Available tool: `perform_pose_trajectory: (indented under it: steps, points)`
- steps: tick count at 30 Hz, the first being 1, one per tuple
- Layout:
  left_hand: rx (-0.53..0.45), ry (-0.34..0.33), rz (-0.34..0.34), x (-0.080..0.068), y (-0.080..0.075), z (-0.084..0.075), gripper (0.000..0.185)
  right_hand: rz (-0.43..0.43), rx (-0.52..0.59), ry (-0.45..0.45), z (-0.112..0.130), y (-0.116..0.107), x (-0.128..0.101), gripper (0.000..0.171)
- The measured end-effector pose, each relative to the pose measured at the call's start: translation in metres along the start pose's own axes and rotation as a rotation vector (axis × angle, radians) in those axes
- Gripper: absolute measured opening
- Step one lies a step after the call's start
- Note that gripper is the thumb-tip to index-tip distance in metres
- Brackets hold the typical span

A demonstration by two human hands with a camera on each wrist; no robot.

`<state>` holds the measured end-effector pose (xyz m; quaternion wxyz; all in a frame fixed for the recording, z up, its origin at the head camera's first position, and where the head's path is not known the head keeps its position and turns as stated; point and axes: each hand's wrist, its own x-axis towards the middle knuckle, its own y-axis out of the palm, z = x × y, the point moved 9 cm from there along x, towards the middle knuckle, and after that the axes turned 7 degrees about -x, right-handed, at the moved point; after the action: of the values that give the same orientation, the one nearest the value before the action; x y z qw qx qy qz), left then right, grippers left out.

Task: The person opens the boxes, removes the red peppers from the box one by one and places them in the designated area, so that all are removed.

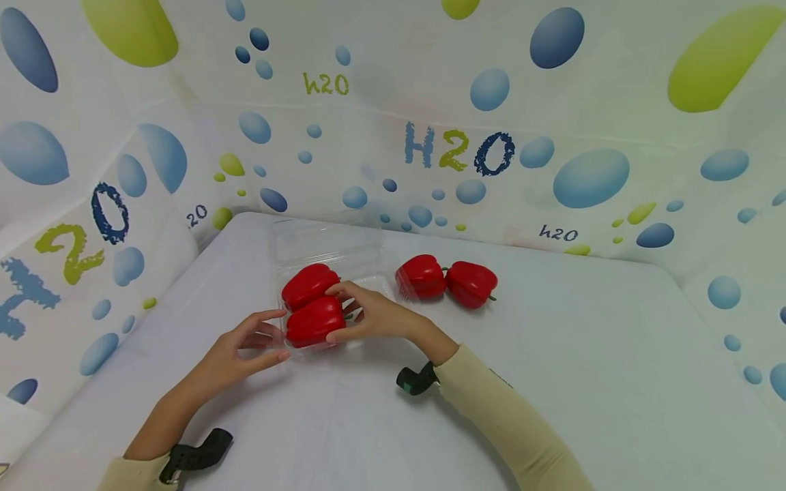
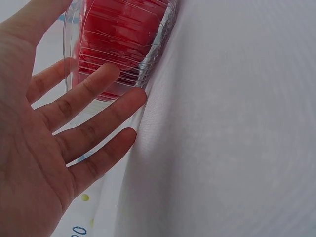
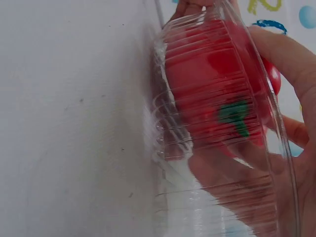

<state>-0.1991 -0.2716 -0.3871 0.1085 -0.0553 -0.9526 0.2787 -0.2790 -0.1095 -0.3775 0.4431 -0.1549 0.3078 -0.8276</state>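
A clear plastic clamshell box (image 1: 374,283) stands on the table with its lid (image 1: 325,244) raised at the back. In its left half lie two red bell peppers, a far one (image 1: 307,285) and a near one (image 1: 314,322). My right hand (image 1: 377,315) reaches into the box and holds the near bell pepper at its stem end, thumb on the near side and fingers on the far side. Beside the box's left wall is my left hand (image 1: 242,348), fingers spread around that corner. The left wrist view shows its straight fingers (image 2: 94,128) against the ribbed plastic side.
Right of the box, two more red bell peppers, one (image 1: 421,276) partly behind the clear plastic and one (image 1: 471,284) beside it, lie on the white table cover (image 1: 583,368). A patterned curtain (image 1: 368,136) hangs behind and at the sides.
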Motion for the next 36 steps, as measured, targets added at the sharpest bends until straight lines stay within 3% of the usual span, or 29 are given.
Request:
perform_pose_trajectory:
  steps: [11, 36]
  points:
    - [-0.009, -0.006, 0.006, -0.0005, 0.0006, 0.0025, 0.062, -0.014, -0.011, 0.013, -0.0038, 0.0012, -0.0008, 0.065]
    - [-0.012, 0.004, 0.014, 0.0003, 0.0006, 0.0012, 0.062, -0.012, -0.018, -0.074, 0.0014, -0.0001, -0.0017, 0.064]
